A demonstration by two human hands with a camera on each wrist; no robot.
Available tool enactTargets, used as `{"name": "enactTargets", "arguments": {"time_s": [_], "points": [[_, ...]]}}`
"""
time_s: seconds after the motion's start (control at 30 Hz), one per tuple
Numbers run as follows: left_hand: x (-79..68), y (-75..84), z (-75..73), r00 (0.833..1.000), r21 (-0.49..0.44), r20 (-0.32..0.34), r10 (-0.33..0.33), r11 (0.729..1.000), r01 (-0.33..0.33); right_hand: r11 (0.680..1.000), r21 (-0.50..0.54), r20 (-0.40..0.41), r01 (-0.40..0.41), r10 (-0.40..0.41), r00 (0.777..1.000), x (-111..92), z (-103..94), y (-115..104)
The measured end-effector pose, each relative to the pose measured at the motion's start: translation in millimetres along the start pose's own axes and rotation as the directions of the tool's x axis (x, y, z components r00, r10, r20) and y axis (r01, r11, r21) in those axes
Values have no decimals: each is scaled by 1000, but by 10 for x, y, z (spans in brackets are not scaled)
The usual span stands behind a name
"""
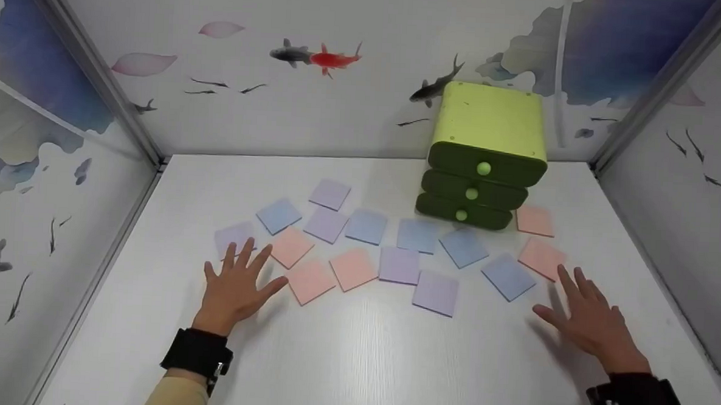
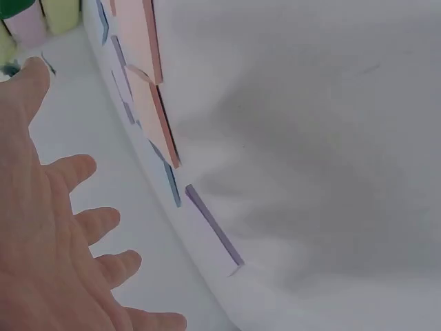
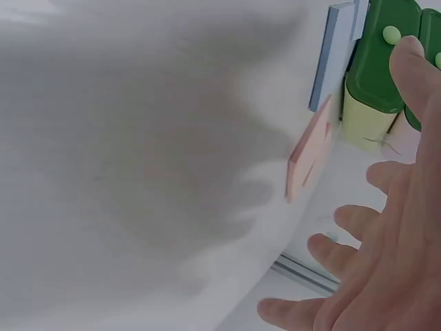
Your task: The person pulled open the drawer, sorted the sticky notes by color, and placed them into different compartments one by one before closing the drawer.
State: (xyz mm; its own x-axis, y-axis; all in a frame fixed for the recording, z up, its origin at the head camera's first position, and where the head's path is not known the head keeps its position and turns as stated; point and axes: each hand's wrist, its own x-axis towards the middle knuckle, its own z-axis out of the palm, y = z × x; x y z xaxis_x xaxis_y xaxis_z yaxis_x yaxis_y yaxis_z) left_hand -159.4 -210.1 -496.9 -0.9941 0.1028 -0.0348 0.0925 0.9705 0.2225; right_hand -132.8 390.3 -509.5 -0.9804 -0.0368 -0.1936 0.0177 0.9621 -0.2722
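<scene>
Several pads of square sticky-note size lie spread over the white table. Spread fingers mark my left hand [image 1: 233,294], which holds nothing above the table's left side. Closest to it are a purple square [image 1: 228,236] and two pink squares, one [image 1: 291,247] behind the other [image 1: 311,281]. On the right, my right hand [image 1: 592,322] hovers with fingers extended, also holding nothing. A pink square [image 1: 542,258] lies just beyond its fingertips, and a blue square [image 1: 508,277] is to its left. Both wrist views show the hands raised above the surface, their shadows below.
A green cabinet with three drawers [image 1: 489,120] stands at the back right, its dark green fronts shut. More squares lie mid-table, among them a purple one [image 1: 435,293] and a blue one [image 1: 367,226]. Printed panels [image 1: 364,117] wall in the back and sides.
</scene>
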Motion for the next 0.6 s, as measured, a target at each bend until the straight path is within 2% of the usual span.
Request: {"name": "enactTargets", "arguments": {"time_s": [0.3, 0.43, 0.6], "points": [[163, 167, -219, 997, -13, 71, 44, 999, -43, 998, -41, 98, 49, -45, 994, 34, -310, -144], [219, 282, -288, 993, -55, 114, 30, 998, -24, 997, -42, 95, 59, -54, 994, 72, -394, -191], [296, 433, -356, 989, -99, 129, 67, 994, -55, 997, -27, 87, 77, -75, 993, 118, -478, -293]]}}
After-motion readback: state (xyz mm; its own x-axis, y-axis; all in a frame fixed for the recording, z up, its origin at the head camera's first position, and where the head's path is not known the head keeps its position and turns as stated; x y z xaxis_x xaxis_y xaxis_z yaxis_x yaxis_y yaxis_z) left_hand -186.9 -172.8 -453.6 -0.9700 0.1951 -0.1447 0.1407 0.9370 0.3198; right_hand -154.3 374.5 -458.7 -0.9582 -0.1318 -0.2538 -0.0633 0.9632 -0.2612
